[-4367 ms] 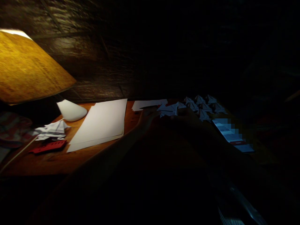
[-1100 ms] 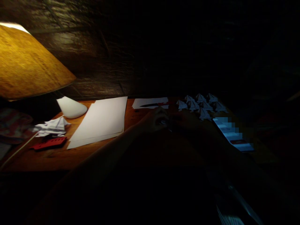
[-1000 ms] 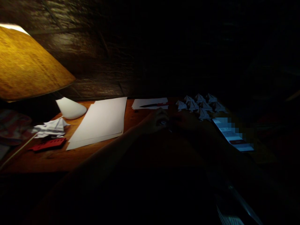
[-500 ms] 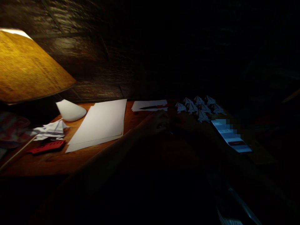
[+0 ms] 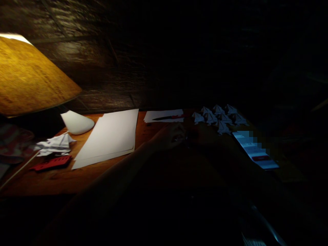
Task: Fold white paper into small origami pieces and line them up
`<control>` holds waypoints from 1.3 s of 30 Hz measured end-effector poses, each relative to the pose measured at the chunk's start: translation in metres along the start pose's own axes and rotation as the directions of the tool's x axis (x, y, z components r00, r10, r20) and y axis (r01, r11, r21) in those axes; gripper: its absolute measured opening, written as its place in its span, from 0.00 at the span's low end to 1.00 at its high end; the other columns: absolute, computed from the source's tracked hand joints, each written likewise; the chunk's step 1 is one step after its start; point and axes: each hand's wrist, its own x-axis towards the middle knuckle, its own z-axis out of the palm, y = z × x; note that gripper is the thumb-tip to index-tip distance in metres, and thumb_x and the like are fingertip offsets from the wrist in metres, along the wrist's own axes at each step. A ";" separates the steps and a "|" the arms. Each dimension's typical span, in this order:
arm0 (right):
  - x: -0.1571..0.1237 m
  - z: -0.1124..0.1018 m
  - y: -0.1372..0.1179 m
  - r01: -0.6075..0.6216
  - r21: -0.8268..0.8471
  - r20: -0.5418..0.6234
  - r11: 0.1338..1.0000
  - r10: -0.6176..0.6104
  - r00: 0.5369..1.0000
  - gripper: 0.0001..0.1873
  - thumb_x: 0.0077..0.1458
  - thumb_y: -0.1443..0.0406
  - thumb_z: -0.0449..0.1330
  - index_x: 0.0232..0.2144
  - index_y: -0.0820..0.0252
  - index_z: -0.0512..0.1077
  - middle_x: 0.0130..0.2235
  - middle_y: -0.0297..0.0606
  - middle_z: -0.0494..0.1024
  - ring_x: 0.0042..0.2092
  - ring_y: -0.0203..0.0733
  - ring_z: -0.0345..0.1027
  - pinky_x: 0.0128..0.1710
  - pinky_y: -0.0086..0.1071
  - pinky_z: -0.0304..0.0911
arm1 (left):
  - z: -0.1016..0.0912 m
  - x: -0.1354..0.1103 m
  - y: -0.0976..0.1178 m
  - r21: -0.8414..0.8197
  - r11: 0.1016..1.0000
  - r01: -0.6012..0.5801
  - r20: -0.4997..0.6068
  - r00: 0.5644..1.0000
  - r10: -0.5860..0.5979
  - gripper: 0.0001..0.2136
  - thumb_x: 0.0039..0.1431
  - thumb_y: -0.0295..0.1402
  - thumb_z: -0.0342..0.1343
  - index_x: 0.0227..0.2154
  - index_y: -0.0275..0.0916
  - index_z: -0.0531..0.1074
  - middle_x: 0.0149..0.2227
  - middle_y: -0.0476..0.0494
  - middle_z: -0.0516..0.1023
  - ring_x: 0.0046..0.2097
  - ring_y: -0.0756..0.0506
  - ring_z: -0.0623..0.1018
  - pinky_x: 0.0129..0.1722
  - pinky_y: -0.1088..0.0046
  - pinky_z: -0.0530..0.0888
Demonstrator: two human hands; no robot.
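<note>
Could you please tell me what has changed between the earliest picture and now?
The left hand and right hand have drawn together, toward the person; the folded paper between them, spread out before, now shows only as small bright bits. More of the knife shows. The paper figures, phone and lamp stayed put.

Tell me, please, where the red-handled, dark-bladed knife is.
In the head view, the knife lies near centre across smaller white paper sheets, beyond the left hand.

A yellow-shaded lamp point(image 5: 36, 77) glows at left, near a red object point(image 5: 52, 163) on the wooden table point(image 5: 55, 180).
</note>
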 end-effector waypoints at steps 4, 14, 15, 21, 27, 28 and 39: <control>-0.001 -0.002 -0.003 -0.006 -0.095 0.001 0.995 0.006 1.000 0.14 0.53 0.59 0.67 0.41 0.59 0.83 0.38 0.40 0.85 0.37 0.43 0.77 0.33 0.29 0.60 | 0.002 -0.001 -0.002 -0.056 0.998 0.006 -0.018 1.000 -0.007 0.04 0.65 0.31 0.59 0.41 0.40 0.77 0.50 0.40 0.75 0.52 0.41 0.77 0.51 0.62 0.76; -0.003 -0.002 -0.013 -0.008 -0.168 -0.023 0.986 0.004 1.000 0.13 0.56 0.59 0.65 0.41 0.56 0.84 0.39 0.42 0.85 0.37 0.44 0.76 0.34 0.31 0.61 | 0.000 -0.001 0.002 -0.110 0.994 0.024 -0.005 1.000 -0.024 0.04 0.62 0.28 0.59 0.39 0.40 0.76 0.46 0.41 0.75 0.48 0.43 0.78 0.47 0.63 0.76; -0.003 -0.002 -0.013 -0.016 -0.178 -0.028 0.984 0.011 1.000 0.13 0.55 0.59 0.65 0.41 0.56 0.84 0.39 0.42 0.85 0.37 0.44 0.76 0.34 0.31 0.61 | 0.000 -0.001 0.002 -0.112 0.993 0.027 -0.002 1.000 -0.027 0.04 0.62 0.28 0.59 0.39 0.40 0.76 0.46 0.41 0.75 0.48 0.42 0.78 0.48 0.63 0.76; -0.004 -0.001 -0.010 -0.038 -0.183 -0.030 0.982 0.033 0.999 0.14 0.55 0.57 0.67 0.41 0.57 0.84 0.39 0.42 0.85 0.39 0.45 0.76 0.34 0.32 0.61 | 0.000 -0.001 0.004 -0.126 0.992 0.029 -0.017 0.999 -0.031 0.03 0.61 0.27 0.60 0.38 0.40 0.76 0.45 0.43 0.76 0.46 0.44 0.78 0.45 0.66 0.76; -0.003 -0.001 -0.008 -0.017 -0.173 -0.024 0.985 0.013 1.000 0.13 0.56 0.61 0.66 0.42 0.58 0.83 0.42 0.43 0.85 0.39 0.44 0.76 0.35 0.32 0.61 | 0.001 0.000 0.001 -0.151 0.988 0.043 0.017 0.999 -0.041 0.03 0.62 0.27 0.58 0.38 0.40 0.75 0.43 0.43 0.78 0.45 0.44 0.79 0.45 0.64 0.76; -0.003 -0.001 -0.008 -0.023 -0.182 -0.024 0.983 0.019 1.000 0.13 0.55 0.61 0.66 0.42 0.58 0.83 0.41 0.43 0.85 0.38 0.44 0.76 0.35 0.32 0.61 | 0.002 0.000 0.001 -0.159 0.986 0.047 0.018 0.999 -0.044 0.03 0.62 0.27 0.58 0.37 0.40 0.75 0.43 0.43 0.78 0.45 0.44 0.79 0.46 0.64 0.76; -0.003 0.001 -0.002 0.036 -0.147 -0.040 0.988 -0.043 0.998 0.11 0.57 0.61 0.65 0.41 0.58 0.83 0.41 0.41 0.85 0.39 0.44 0.76 0.36 0.32 0.61 | -0.001 0.001 0.005 -0.180 0.982 0.056 0.014 0.998 -0.055 0.03 0.62 0.26 0.60 0.37 0.40 0.76 0.42 0.44 0.79 0.44 0.45 0.79 0.46 0.65 0.76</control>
